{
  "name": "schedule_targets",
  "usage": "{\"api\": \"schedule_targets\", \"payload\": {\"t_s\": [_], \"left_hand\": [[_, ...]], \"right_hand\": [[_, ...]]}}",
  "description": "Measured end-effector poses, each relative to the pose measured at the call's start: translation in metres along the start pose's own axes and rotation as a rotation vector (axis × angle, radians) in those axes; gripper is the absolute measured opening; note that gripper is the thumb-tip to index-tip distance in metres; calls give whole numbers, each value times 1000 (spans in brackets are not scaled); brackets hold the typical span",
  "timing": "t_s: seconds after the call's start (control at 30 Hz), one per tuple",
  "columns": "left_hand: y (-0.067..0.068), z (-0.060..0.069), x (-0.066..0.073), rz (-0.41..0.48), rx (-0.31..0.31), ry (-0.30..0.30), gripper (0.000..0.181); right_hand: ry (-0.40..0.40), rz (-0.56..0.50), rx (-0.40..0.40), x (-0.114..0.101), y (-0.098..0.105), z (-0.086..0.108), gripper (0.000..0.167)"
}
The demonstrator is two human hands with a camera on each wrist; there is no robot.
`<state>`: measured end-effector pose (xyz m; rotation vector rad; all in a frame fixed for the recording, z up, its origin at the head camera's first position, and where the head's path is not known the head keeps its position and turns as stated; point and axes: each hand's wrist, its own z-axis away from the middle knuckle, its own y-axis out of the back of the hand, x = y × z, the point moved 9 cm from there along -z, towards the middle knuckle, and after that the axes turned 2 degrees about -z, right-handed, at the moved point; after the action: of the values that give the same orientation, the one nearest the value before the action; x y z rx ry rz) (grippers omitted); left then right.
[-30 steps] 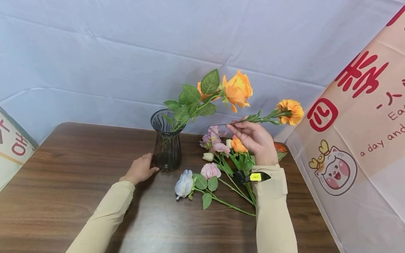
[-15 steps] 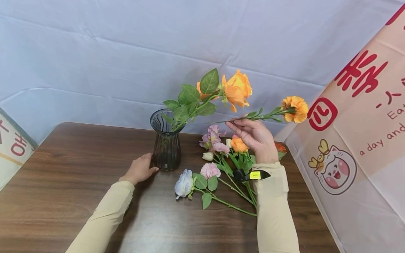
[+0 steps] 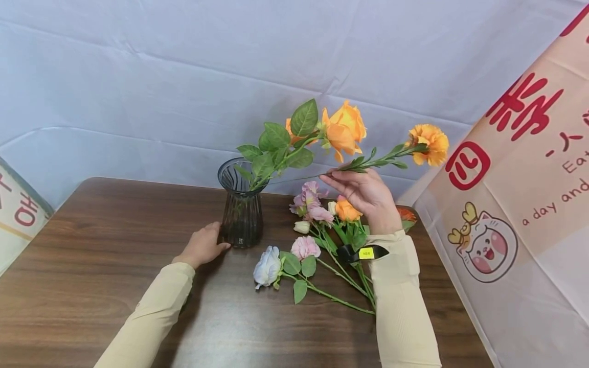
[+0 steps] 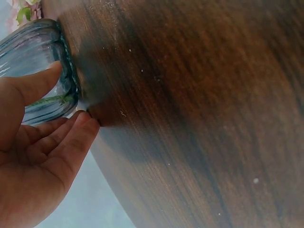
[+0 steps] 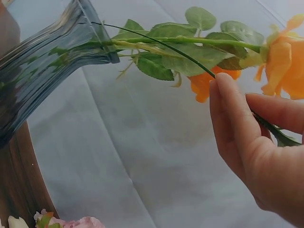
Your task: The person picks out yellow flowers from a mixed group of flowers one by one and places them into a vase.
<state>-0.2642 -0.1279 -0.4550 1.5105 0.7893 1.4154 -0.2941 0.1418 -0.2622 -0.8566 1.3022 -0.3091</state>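
Observation:
A ribbed grey glass vase [image 3: 242, 220] stands upright on the table, holding orange roses [image 3: 344, 130] that lean right over its rim. At its base, my left hand [image 3: 202, 247] grips the glass; in the left wrist view the thumb [image 4: 45, 83] lies on one side and the fingers on the other. My right hand [image 3: 363, 193] pinches the thin stem of an orange carnation [image 3: 429, 144], whose bloom points right. In the right wrist view that dark stem [image 5: 175, 50] bends toward the vase, its end at the mouth [image 5: 102, 33].
Below the right hand lie a blue rose [image 3: 268, 267], a pink flower [image 3: 306, 247], purple flowers [image 3: 313, 202] and an orange rose [image 3: 347, 209], stems toward the right. A pale cloth [image 3: 161, 92] hangs behind the wooden table [image 3: 106, 245]; a printed one [image 3: 520, 204] is at right.
The carnation's bloom has moved right and then up, and its stem end has come to the vase mouth. My right hand has shifted slightly up and left. The left hand stays at the vase.

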Motion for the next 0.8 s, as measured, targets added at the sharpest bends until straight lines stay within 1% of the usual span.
{"api": "schedule_targets", "payload": {"t_s": [0.07, 0.2, 0.4, 0.63, 0.8], "left_hand": [[0, 0, 0, 1, 3, -1, 59], [0, 0, 0, 1, 9, 0, 58], [1, 0, 1, -1, 11, 3, 58], [0, 0, 0, 5, 13, -1, 57], [-1, -1, -1, 8, 20, -7, 57]], "right_hand": [[7, 28, -12, 1, -4, -1, 33], [8, 73, -9, 6, -8, -3, 35], [21, 134, -7, 11, -14, -4, 30], [18, 205, -70, 17, -24, -7, 29], [-8, 222, -39, 24, -21, -9, 26]]}}
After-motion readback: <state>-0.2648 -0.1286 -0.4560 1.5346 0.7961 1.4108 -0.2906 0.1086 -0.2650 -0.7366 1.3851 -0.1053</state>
